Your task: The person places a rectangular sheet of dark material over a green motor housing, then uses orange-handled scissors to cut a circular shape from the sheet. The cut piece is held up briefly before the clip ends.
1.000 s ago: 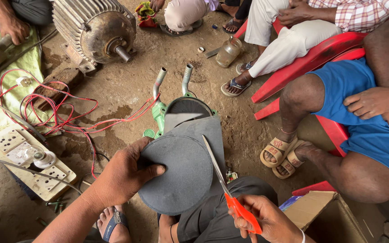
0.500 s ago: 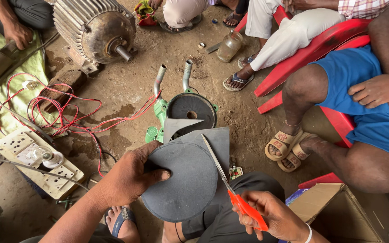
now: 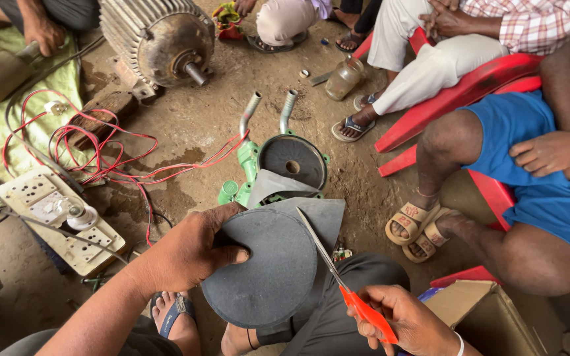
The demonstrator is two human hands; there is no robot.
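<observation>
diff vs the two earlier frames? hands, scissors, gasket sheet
Little changed. The left hand keeps its grip on the dark rubber sheet, thumb on top; the sheet has drifted slightly lower toward the person. The right hand still holds the orange-handled scissors, blades at the sheet's right edge, angle much the same. The green pump, red wires, motor and socket board stayed put; the seated people barely shifted.

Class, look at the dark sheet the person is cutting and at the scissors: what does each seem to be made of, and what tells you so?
Dark grey sheet: probably rubber or gasket material; matte, thin, flexing where the left hand pinches it. Scissors: bare metal blades with a dull shine; orange handles, likely plastic, smooth and glossy in the right hand.
</observation>
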